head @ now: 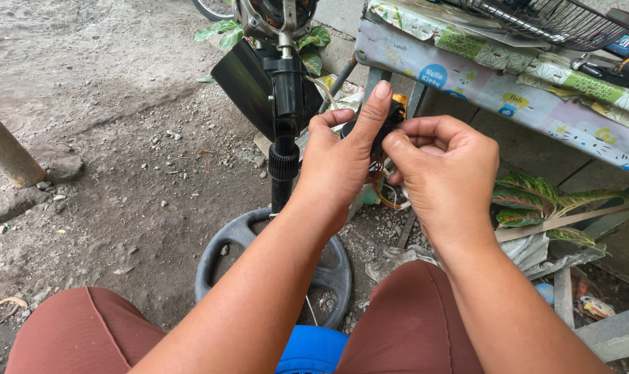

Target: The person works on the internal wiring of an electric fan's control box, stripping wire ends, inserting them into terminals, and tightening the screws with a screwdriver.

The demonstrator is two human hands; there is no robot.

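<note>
part: small black switch block (pixel 391 118), orange top, wires hanging below
left hand (pixel 339 163): pinching part, thumb up
right hand (pixel 446 176): fingers curled, gripping part
near left: black fan stand (pixel 285 131)

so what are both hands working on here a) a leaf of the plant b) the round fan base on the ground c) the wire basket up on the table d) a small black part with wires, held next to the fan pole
d: the left hand and right hand pinch a small black part with wires hanging under it, beside the black fan pole; the round base lies untouched below.
</note>
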